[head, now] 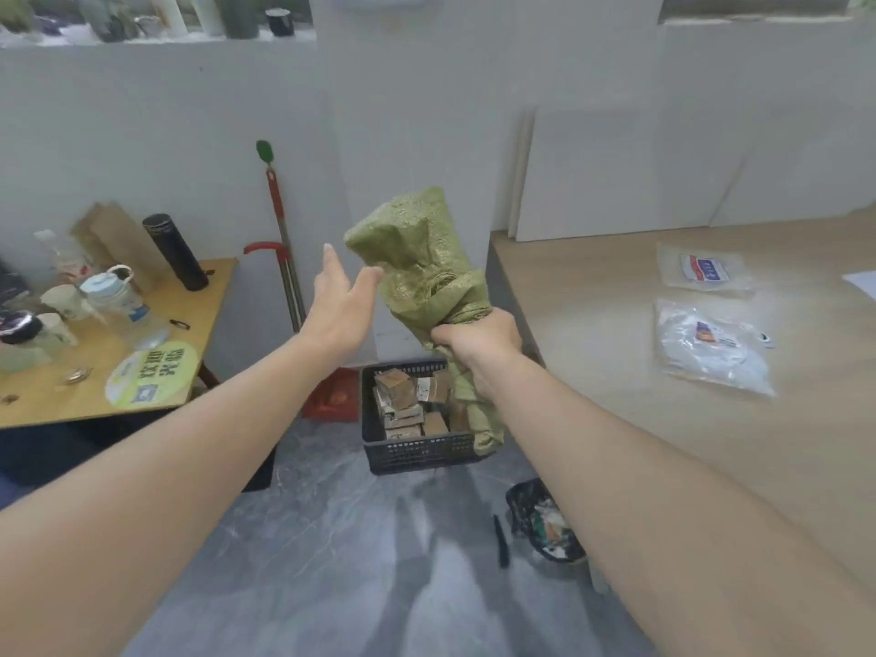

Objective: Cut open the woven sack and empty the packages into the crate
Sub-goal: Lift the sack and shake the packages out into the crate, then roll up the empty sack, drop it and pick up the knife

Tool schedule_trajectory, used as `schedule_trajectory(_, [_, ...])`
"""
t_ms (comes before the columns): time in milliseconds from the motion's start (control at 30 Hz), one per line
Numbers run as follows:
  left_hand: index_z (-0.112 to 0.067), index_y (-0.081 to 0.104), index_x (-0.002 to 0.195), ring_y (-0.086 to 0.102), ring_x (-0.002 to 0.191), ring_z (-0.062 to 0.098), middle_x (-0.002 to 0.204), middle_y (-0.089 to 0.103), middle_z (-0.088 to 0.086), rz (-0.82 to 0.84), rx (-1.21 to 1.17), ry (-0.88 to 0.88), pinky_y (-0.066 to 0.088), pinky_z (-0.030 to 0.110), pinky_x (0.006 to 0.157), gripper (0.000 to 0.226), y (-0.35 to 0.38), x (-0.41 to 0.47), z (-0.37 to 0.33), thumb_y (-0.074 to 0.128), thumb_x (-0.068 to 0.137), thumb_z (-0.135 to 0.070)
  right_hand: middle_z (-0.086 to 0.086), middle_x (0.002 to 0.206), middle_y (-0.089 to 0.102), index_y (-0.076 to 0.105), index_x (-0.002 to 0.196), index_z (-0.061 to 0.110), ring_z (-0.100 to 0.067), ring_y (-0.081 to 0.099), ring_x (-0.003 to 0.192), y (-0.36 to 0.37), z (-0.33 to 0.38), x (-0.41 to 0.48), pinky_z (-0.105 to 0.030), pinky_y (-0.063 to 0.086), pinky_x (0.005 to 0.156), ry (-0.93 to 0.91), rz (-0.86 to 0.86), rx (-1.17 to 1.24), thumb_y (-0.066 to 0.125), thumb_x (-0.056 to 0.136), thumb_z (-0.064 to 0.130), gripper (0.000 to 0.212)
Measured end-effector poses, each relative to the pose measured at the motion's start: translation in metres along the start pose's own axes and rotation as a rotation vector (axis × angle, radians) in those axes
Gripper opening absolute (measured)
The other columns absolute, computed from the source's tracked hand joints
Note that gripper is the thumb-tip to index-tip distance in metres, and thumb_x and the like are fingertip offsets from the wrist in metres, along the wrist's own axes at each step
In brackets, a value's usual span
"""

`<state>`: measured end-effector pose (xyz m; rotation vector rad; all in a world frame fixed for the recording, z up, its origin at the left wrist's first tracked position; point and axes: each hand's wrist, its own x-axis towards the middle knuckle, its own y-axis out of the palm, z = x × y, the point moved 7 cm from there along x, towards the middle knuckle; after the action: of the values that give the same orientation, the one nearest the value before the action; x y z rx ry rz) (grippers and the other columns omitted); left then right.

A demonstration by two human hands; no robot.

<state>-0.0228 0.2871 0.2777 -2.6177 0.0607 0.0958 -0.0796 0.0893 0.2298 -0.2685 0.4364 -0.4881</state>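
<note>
My right hand (479, 341) grips the crumpled green woven sack (426, 258) around its middle, held up in the air. The sack's upper part bunches above my fist and its lower end hangs down over the right side of the black crate (417, 450). My left hand (341, 301) is open with straight fingers, its thumb touching the sack's left side. The crate stands on the grey floor below and holds several brown wrapped packages (403, 400).
A wooden table (663, 372) on the right carries two clear plastic bags (711, 348). On the left, a small table (95, 372) holds cups and a black flask. A mop (284, 239) leans on the wall. A red dustpan (334, 395) and a black bin bag (545, 523) lie on the floor.
</note>
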Motion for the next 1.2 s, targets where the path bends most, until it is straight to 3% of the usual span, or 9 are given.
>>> schedule_trajectory(133, [-0.021,-0.006,0.167,0.01,0.16,0.024,0.175,0.002,0.007,0.072,0.036,-0.024,0.013,0.044,0.124,0.078,0.015,0.004,0.048,0.035,0.106,-0.048,-0.004,0.092,0.073,0.071,0.101,0.016,-0.021,0.068,0.078,0.027,-0.044,0.001,-0.033,0.06,0.077,0.123,-0.076,0.053,0.092,0.061,0.029,0.048])
schedule_trajectory(400, [-0.019,0.005,0.167,0.016,0.159,0.02,0.175,0.009,0.0,0.179,0.003,-0.189,0.021,0.036,0.116,0.074,0.082,0.001,0.149,0.034,0.105,-0.045,0.001,0.086,0.074,0.072,0.095,0.018,-0.02,0.071,0.078,0.055,-0.157,0.022,-0.035,0.063,0.077,0.308,-0.128,-0.022,0.085,0.046,0.037,0.054])
schedule_trajectory(467, [-0.017,0.005,0.167,0.014,0.159,0.02,0.175,0.011,0.002,0.2,0.013,-0.211,0.017,0.038,0.121,0.073,0.103,-0.001,0.172,0.034,0.106,-0.043,0.0,0.086,0.074,0.071,0.095,0.019,-0.021,0.071,0.079,0.058,-0.188,0.032,-0.035,0.063,0.077,0.334,-0.114,-0.057,0.085,0.046,0.037,0.054])
schedule_trajectory(633, [-0.016,0.012,0.166,0.02,0.157,0.019,0.173,0.019,0.002,0.201,0.005,-0.264,0.021,0.033,0.112,0.067,0.162,0.001,0.242,0.035,0.107,-0.039,-0.002,0.094,0.072,0.069,0.102,0.019,-0.024,0.069,0.085,0.071,-0.275,0.068,-0.029,0.056,0.073,0.382,-0.072,-0.123,0.089,0.054,0.036,0.055])
schedule_trajectory(733, [-0.018,0.009,0.167,0.017,0.159,0.019,0.174,0.015,0.0,0.192,-0.001,-0.317,0.017,0.039,0.122,0.074,0.199,0.002,0.297,0.036,0.104,-0.046,-0.003,0.097,0.073,0.069,0.106,0.019,-0.026,0.069,0.088,0.084,-0.336,0.092,-0.029,0.054,0.073,0.399,-0.057,-0.152,0.089,0.056,0.037,0.057])
schedule_trajectory(833, [-0.018,0.016,0.166,0.031,0.146,0.012,0.163,0.032,-0.008,0.192,-0.016,-0.325,0.026,0.035,0.114,0.071,0.244,0.006,0.36,0.037,0.104,-0.046,-0.003,0.096,0.073,0.07,0.104,0.018,-0.026,0.069,0.088,0.102,-0.404,0.119,-0.03,0.056,0.074,0.407,-0.042,-0.192,0.089,0.058,0.035,0.053])
schedule_trajectory(900, [-0.016,0.021,0.164,0.034,0.139,0.008,0.154,0.036,-0.011,0.21,-0.006,-0.309,0.024,0.029,0.104,0.064,0.279,0.009,0.404,0.037,0.107,-0.04,0.0,0.086,0.069,0.069,0.102,0.017,-0.019,0.064,0.073,0.114,-0.458,0.138,-0.028,0.052,0.07,0.419,-0.046,-0.192,0.089,0.061,0.032,0.048])
schedule_trajectory(1000, [-0.017,0.018,0.165,0.025,0.155,0.02,0.17,0.026,0.0,0.213,0.008,-0.338,0.023,0.037,0.115,0.067,0.329,0.016,0.485,0.036,0.105,-0.042,0.005,0.075,0.059,0.065,0.095,0.018,-0.009,0.052,0.059,0.139,-0.544,0.166,-0.026,0.047,0.068,0.435,-0.041,-0.189,0.091,0.065,0.028,0.042])
schedule_trajectory(1200, [-0.018,0.019,0.165,0.023,0.156,0.02,0.172,0.023,-0.002,0.2,-0.014,-0.369,0.022,0.037,0.117,0.064,0.421,0.024,0.625,0.033,0.107,-0.042,-0.001,0.087,0.069,0.066,0.089,0.017,-0.023,0.066,0.079,0.194,-0.697,0.222,-0.031,0.057,0.075,0.471,-0.045,-0.242,0.091,0.058,0.031,0.042])
